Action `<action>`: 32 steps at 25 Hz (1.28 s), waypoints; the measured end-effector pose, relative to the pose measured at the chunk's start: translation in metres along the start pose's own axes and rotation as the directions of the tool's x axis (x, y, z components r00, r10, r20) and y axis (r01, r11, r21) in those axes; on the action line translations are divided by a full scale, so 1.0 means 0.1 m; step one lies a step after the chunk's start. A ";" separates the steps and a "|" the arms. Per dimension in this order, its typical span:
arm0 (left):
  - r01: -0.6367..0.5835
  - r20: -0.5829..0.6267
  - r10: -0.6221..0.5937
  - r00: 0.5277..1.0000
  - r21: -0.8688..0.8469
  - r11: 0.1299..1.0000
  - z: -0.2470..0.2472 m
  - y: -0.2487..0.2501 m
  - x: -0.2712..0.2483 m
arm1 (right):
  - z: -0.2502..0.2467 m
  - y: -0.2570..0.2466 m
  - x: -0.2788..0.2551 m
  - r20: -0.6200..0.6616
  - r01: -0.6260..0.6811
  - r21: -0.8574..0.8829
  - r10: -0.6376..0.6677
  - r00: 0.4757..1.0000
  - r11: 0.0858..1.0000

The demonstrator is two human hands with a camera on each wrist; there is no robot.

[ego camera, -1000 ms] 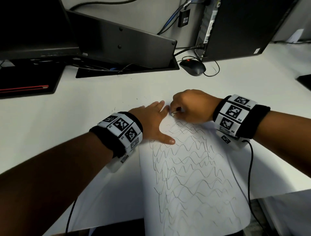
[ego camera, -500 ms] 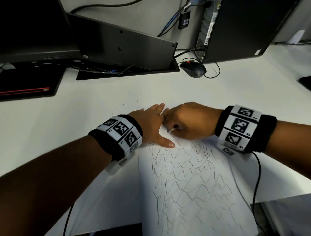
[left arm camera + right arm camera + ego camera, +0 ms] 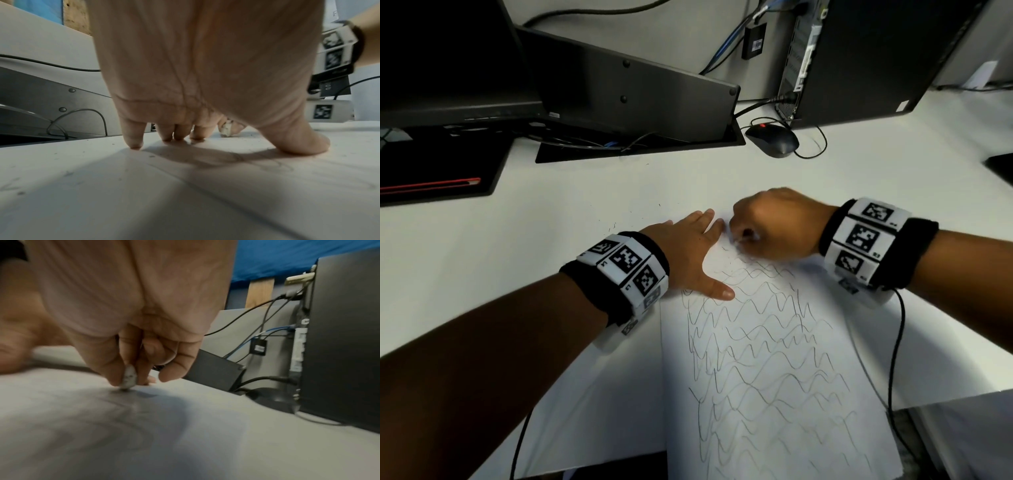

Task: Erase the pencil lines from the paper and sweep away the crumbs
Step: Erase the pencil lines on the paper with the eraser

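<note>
A white sheet of paper (image 3: 774,394) covered with wavy pencil lines lies on the white desk (image 3: 482,260), running from the middle to the near edge. My left hand (image 3: 698,246) lies flat on the sheet's far left corner, fingers straight and thumb spread; its fingertips (image 3: 135,142) press down. My right hand (image 3: 753,233) is curled just right of it, at the sheet's far end. It pinches a small grey-white eraser (image 3: 128,378) between thumb and fingers, tip on the paper (image 3: 185,434). The eraser (image 3: 226,129) also shows past my left palm. Dark crumbs (image 3: 616,224) dot the desk.
A black mouse (image 3: 774,140) with its cable lies beyond the hands. A black computer tower (image 3: 876,58) stands at the back right, a monitor base and slanted dark panel (image 3: 619,89) at the back left. A black pad (image 3: 438,168) lies far left. Wrist cables hang over the near edge.
My right hand with the eraser slid toward me across the top lines, then back away to the sheet's far end. The left hand has stayed in place.
</note>
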State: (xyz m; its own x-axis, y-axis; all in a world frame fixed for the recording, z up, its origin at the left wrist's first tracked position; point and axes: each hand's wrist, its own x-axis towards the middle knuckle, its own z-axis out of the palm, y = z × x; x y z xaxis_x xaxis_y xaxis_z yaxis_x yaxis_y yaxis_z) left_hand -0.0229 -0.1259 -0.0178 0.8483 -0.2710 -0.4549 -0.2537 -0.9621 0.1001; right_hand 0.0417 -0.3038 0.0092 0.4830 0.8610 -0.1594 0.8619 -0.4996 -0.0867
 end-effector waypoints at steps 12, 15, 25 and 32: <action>0.003 0.022 -0.003 1.000 0.010 1.000 -0.02 0.00 -0.02 | 0.01 0.03 -0.01 0.045 -0.025 0.094 0.021 0.999 0.995; 0.004 0.022 -0.004 1.000 0.021 1.000 -0.01 0.00 -0.02 | 0.04 0.10 -0.01 -0.023 -0.032 0.089 0.035 0.999 0.996; 0.034 0.042 -0.035 0.998 0.027 0.999 -0.04 -0.02 -0.03 | 0.11 0.22 0.02 -0.078 -0.120 0.285 0.148 0.986 0.951; -0.026 0.024 0.026 0.999 -0.005 1.000 -0.04 0.12 0.14 | 0.11 0.16 0.05 -0.088 -0.145 0.256 0.173 0.981 0.956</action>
State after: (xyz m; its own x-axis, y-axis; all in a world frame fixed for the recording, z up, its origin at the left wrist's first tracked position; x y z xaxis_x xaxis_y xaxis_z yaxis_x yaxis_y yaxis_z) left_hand -0.0123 -0.1411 -0.0192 0.8300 -0.2951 -0.4734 -0.2733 -0.9549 0.1161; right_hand 0.0567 -0.3085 -0.0041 0.6364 0.7667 -0.0844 0.7140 -0.6269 -0.3119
